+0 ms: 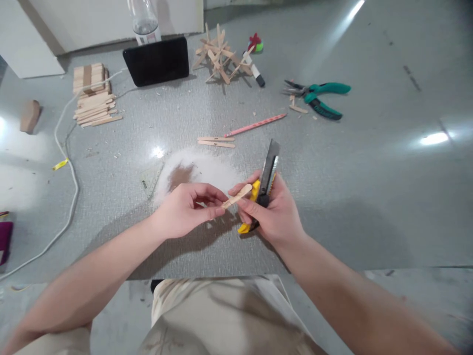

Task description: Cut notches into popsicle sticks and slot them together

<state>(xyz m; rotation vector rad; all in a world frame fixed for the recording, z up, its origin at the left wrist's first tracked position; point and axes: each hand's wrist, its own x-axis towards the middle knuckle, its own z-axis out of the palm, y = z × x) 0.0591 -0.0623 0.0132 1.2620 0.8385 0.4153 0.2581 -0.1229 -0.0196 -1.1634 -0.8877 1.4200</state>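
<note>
Between my hands is a short wooden craft stick [240,195], tilted up to the right. My left hand [190,207] pinches its lower left end between thumb and fingers. In my right hand [277,212] lies a yellow and black utility knife [264,190], its wide blade pointing up and away from me. The right thumb also rests against the stick near its rounded end. Beyond my hands, two craft sticks [216,142] with small dark marks lie side by side, close to a pink pencil [254,125]. White powder [207,170] with a brownish patch spreads on the table behind my left hand.
Green-handled pliers [321,96] lie at the right. At the back are a craft-stick structure [221,54], a white marker [254,69], a black phone [157,61] and a bottle [144,22]. Stacked craft sticks [94,98] and a white cable [74,177] occupy the left.
</note>
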